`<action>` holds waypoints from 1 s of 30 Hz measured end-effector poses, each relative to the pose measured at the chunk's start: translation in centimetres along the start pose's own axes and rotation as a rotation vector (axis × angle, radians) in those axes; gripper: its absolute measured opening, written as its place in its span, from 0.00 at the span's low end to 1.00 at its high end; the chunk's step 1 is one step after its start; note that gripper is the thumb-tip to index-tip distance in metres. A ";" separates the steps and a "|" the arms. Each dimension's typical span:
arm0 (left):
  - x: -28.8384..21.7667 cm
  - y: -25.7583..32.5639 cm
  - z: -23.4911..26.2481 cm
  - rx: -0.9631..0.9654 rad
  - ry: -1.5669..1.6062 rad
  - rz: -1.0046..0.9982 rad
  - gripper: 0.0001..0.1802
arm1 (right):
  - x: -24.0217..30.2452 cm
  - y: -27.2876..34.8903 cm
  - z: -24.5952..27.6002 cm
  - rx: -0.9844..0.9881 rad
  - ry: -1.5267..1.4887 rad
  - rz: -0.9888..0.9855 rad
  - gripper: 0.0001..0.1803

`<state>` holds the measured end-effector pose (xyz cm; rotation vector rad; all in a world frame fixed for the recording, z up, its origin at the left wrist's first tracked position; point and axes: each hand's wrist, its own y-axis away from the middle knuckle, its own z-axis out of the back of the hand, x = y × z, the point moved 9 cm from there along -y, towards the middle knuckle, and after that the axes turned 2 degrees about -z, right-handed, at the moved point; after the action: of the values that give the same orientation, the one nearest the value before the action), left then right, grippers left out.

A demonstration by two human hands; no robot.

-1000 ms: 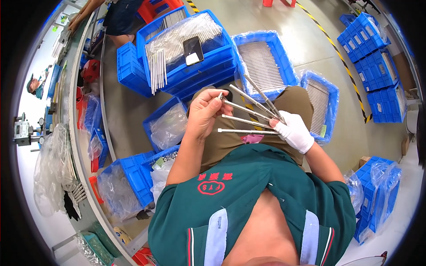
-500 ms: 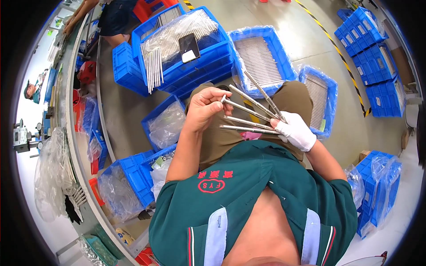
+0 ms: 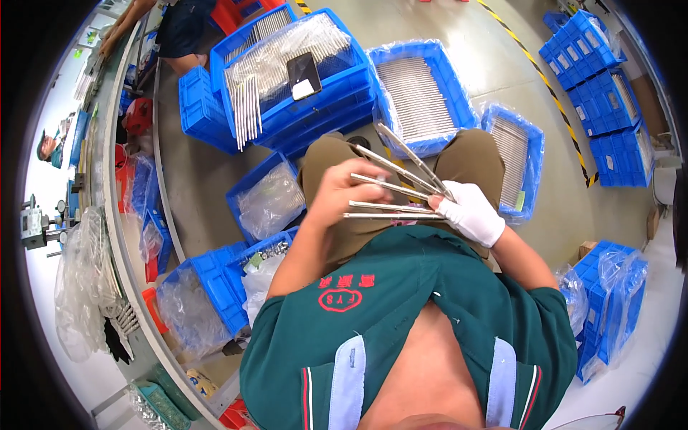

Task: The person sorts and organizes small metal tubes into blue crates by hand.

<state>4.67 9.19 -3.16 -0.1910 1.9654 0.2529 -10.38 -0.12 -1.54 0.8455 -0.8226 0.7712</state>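
Several slim metal rods (image 3: 401, 166) fan out from my right hand (image 3: 473, 215), which wears a white glove with bare fingertips. Its fingers are closed around the rods' near ends, and the free ends spread to the left and away from me. My left hand (image 3: 342, 192), bare, reaches in from the left. Its fingers are curled about one rod (image 3: 390, 186) in the middle of the fan, partly smeared by motion. Both hands are above my lap, between my knees.
Ahead, stacked blue crates (image 3: 315, 115) hold more rods, with a phone (image 3: 304, 76) on top. Lined blue crates of rods (image 3: 416, 93) (image 3: 512, 158) stand ahead and right. A bench (image 3: 118, 244) runs along my left; a person (image 3: 183, 32) is beyond. Bagged crates (image 3: 197, 308) stand left.
My left hand has moved from the tip of one rod to farther along a rod, its fingers now lower and curled. The fan of rods has shifted slightly left.
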 end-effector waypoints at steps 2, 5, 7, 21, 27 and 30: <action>-1.5 0.3 2.8 -0.060 0.023 -0.128 0.11 | -1.8 0.0 0.3 0.016 -0.048 -0.064 0.18; -2.2 -0.4 3.1 -0.061 0.024 -0.168 0.13 | -2.2 0.5 -0.6 0.094 -0.157 -0.174 0.18; -2.2 -0.7 2.7 -0.042 0.062 -0.166 0.14 | -2.1 0.6 -1.6 0.175 -0.251 -0.201 0.17; 0.5 -1.5 -1.4 0.129 0.181 -0.003 0.17 | -0.9 0.3 -3.8 0.361 -0.607 -0.314 0.12; -3.1 -0.6 4.0 0.018 0.018 -0.194 0.13 | -2.4 1.3 -3.5 0.363 -0.616 -0.346 0.11; -3.9 -1.3 3.4 0.016 -0.035 -0.187 0.13 | -1.8 1.6 -4.3 0.442 -0.605 -0.385 0.12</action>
<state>9.51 8.95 -1.02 -0.3550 1.9000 0.1176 -11.31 3.86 -4.34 1.6284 -0.9875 0.3480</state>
